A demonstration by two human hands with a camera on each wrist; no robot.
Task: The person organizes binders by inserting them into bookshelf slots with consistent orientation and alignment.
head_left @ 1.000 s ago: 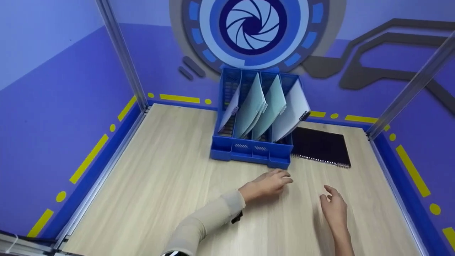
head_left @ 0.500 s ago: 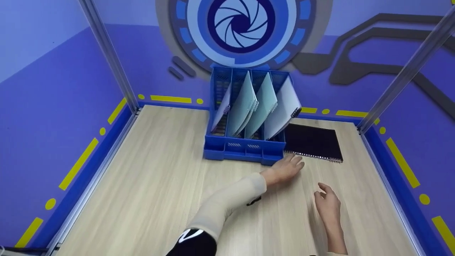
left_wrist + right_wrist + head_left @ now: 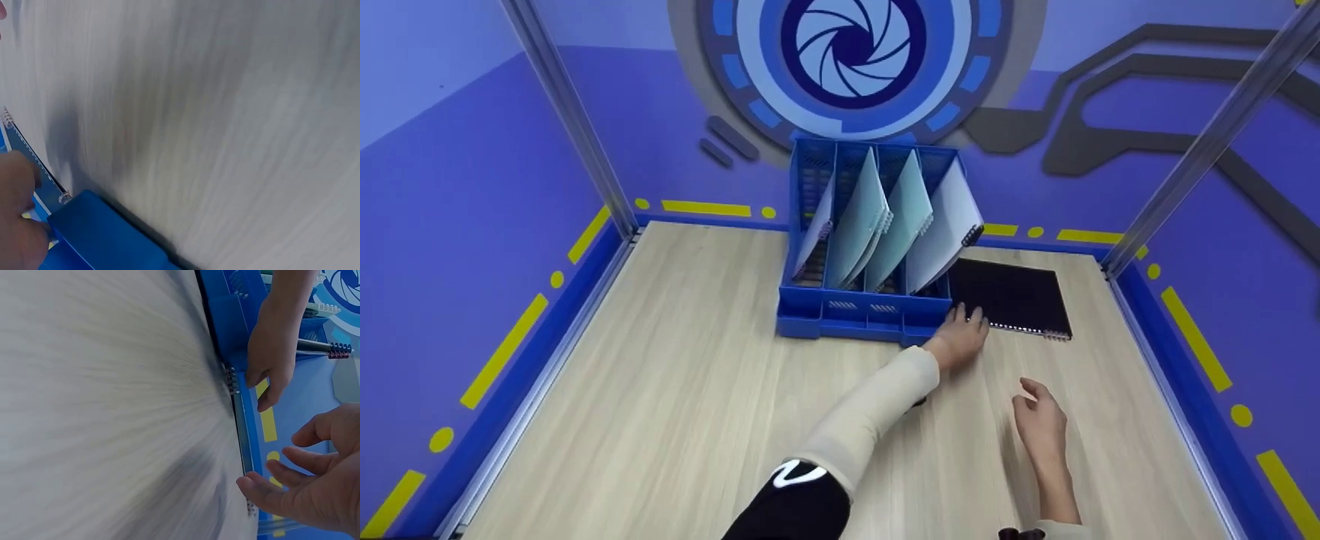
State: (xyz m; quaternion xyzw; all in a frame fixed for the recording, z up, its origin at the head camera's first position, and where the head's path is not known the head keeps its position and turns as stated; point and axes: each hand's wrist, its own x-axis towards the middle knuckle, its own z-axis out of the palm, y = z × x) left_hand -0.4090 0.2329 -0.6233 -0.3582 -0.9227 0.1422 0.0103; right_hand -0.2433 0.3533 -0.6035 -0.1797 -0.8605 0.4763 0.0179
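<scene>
A black spiral notebook (image 3: pixel 1012 292) lies flat beside a blue file rack (image 3: pixel 859 309), its binding toward the front. My left hand (image 3: pixel 960 339) reaches to the notebook's near left corner, by the rack's right front corner, fingers spread and pointing down. Whether its fingertips touch the cover cannot be made out. In the left wrist view this hand (image 3: pixel 19 211) is partly cut off beside the rack's front. Nearer the front edge, my right hand (image 3: pixel 1041 424) hovers over the table with thumb and fingers apart, holding nothing; the right wrist view shows its fingers loosely bent.
Several notebooks stand tilted in the rack's compartments: a lilac one (image 3: pixel 815 232) at left, pale green ones (image 3: pixel 856 225) in the middle, a white one (image 3: pixel 949 225) at right. Purple-blue panels and metal posts (image 3: pixel 1207 142) border the wooden table (image 3: pixel 682 360).
My left hand has moved forward and right, from in front of the rack to the black notebook's corner. The right hand keeps its place, while the head view has shifted slightly.
</scene>
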